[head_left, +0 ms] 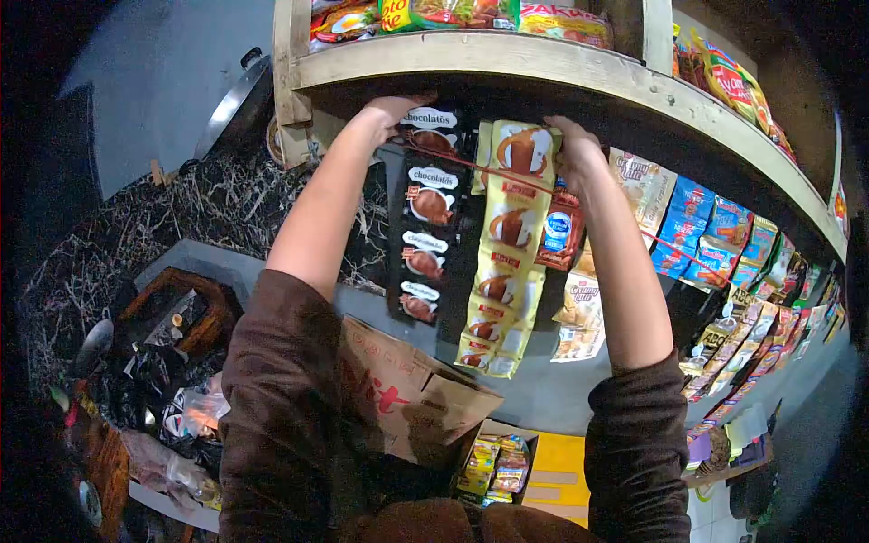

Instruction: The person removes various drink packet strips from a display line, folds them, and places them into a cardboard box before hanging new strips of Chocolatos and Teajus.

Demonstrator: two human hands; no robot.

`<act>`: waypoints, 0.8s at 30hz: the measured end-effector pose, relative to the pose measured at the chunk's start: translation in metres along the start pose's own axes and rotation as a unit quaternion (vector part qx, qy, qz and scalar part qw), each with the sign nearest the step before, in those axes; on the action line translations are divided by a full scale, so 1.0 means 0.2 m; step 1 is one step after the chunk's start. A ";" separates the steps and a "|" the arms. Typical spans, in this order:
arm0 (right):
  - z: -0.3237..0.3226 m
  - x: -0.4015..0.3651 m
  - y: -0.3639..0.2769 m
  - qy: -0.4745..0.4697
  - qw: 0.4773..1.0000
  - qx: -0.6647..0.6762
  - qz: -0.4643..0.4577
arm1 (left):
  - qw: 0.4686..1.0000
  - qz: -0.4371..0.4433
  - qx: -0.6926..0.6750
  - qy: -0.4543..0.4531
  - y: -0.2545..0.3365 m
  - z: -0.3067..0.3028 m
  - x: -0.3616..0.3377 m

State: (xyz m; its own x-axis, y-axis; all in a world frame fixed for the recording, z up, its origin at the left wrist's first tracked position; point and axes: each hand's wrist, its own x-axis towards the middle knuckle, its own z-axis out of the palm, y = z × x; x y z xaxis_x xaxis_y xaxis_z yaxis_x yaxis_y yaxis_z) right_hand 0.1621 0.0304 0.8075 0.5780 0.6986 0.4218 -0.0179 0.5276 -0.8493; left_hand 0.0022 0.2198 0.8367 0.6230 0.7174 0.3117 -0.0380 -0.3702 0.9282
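Note:
Both arms reach up to sachet strips hanging under a wooden shelf. My left hand (pixel 395 116) is at the top of a dark strip of Chocolatos sachets (pixel 433 206); its fingertips go behind or into the shadow there, so its grip is hidden. My right hand (pixel 574 149) is beside the top right edge of a yellow sachet strip (pixel 511 226), its fingers partly hidden and their hold unclear. A thin red cord (pixel 665 242) runs across the front of the strips. A red and blue sachet (pixel 560 232) hangs just below my right hand.
The wooden shelf (pixel 471 52) holds noodle packets overhead. More sachet strips (pixel 688 226) hang to the right. Below are a cardboard box (pixel 398 389), a small box of sachets (pixel 496 466) and a yellow panel (pixel 557 471). A pan (pixel 233 104) hangs at the upper left.

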 end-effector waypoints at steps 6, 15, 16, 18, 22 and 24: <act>0.12 0.17 -0.09 0.065 0.955 -0.286 -0.048 | 0.935 0.066 0.287 0.198 -0.05 0.12 0.08; 0.05 0.23 -0.04 0.086 0.945 -0.268 -0.163 | 0.941 0.173 -0.262 0.126 -0.02 0.05 0.03; 0.02 0.16 0.00 0.052 0.975 -0.178 -0.125 | 0.906 0.225 -0.346 0.096 -0.05 0.05 -0.02; -0.04 0.01 0.03 -0.036 0.995 -0.045 -0.084 | 0.903 0.217 -0.370 -0.031 -0.09 0.00 -0.10; -0.01 -0.10 -0.03 -0.015 0.997 0.038 0.060 | 0.967 0.047 -0.236 -0.088 -0.14 -0.05 -0.09; -0.02 0.01 -0.04 0.006 0.995 -0.095 0.039 | 0.979 0.023 -0.184 -0.082 -0.11 -0.04 -0.06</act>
State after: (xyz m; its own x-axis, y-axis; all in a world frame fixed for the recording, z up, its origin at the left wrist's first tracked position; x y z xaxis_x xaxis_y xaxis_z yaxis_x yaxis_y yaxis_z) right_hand 0.1669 0.0259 0.8147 0.5910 0.7275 0.3485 0.0895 0.3703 -0.9246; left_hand -0.0106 0.2253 0.8136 0.7300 0.5893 0.3460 -0.3288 -0.1410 0.9338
